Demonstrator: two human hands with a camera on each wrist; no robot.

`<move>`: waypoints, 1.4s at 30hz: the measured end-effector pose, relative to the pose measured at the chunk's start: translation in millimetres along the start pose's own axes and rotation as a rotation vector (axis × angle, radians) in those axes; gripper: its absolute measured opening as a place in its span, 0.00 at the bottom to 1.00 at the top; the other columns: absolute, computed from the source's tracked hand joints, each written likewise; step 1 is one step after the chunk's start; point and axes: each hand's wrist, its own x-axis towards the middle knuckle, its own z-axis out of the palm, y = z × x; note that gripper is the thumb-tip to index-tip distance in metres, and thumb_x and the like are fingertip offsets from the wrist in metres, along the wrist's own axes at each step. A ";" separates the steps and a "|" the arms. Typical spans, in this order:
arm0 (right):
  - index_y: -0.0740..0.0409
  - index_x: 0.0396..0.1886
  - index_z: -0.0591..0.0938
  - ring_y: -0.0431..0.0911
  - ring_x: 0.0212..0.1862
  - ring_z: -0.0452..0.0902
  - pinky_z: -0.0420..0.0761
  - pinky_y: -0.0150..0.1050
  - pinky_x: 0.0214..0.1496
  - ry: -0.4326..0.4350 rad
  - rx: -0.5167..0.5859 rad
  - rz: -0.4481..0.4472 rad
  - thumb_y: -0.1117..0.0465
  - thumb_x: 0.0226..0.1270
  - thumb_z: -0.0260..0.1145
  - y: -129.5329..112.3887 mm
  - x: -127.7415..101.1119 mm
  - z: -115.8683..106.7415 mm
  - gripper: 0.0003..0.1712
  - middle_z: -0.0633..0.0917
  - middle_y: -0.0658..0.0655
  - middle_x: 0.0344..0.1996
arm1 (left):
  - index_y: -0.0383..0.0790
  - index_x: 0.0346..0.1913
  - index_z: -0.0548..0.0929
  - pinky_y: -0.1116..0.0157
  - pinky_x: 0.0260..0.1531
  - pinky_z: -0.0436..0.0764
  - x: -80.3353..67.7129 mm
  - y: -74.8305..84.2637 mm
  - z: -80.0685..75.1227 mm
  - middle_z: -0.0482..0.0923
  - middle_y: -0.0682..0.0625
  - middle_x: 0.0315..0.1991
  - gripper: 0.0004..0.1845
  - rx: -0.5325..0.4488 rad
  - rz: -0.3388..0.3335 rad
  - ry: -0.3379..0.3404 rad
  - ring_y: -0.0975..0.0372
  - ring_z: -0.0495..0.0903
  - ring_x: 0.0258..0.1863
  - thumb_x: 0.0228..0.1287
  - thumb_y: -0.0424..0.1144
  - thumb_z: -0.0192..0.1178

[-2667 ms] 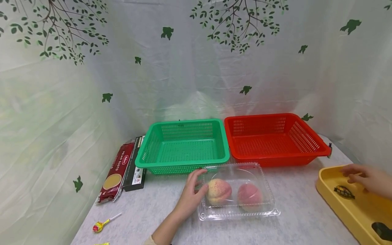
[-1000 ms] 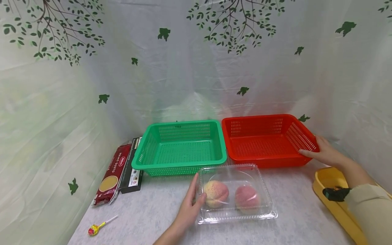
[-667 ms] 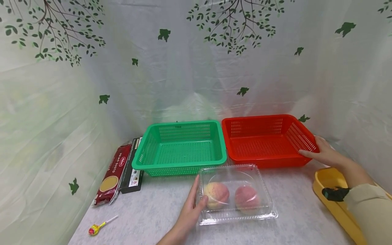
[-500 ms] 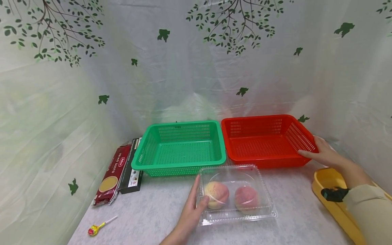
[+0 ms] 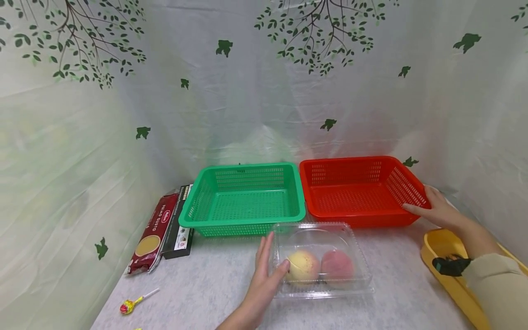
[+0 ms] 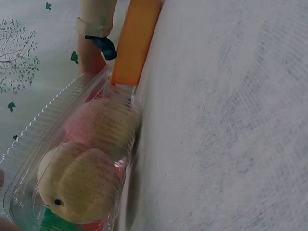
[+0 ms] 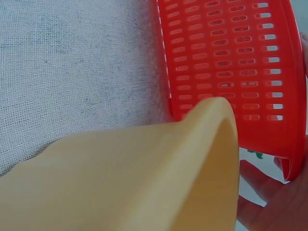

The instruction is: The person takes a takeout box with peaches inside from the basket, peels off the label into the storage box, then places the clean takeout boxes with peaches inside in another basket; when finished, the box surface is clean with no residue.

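Observation:
A clear plastic clamshell container point(image 5: 317, 293) with two peaches inside sits in front of the baskets. The yellowish peach point(image 5: 303, 267) and the pink peach point(image 5: 337, 264) lie close together. My left hand point(image 5: 261, 282) rests against the container's left side, fingers straight and thumb at the lid's edge. In the left wrist view the container point(image 6: 29, 183) looks slanted, with the peaches at its lower side. My right hand point(image 5: 443, 211) grips the right front corner of the red basket point(image 5: 359, 219), thumb over the rim and fingers outside; the right wrist view shows the perforated basket wall point(image 7: 226, 57) beside it.
A green basket point(image 5: 247, 220) stands left of the red one. A red-brown packet point(image 5: 152, 238) and a black box point(image 5: 178, 233) lie at the left, with a lollipop point(image 5: 132, 305) nearer me. A yellow tray point(image 5: 449, 284) sits under my right forearm.
My right hand has gone from the yellow tray to the red basket's corner. The yellowish peach has shifted right inside the container, turning its yellow side up. My left hand stays at the container's side.

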 end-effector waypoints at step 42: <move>0.60 0.78 0.26 0.73 0.59 0.54 0.87 0.52 0.43 -0.007 0.104 0.010 0.35 0.70 0.57 6.2 -2.2 6.6 0.63 0.46 0.83 0.68 | 0.69 0.79 0.48 0.59 0.44 0.82 -11.9 31.4 -12.8 0.38 0.34 0.79 0.43 -0.285 -0.139 -0.044 0.52 0.73 0.56 0.68 0.40 0.58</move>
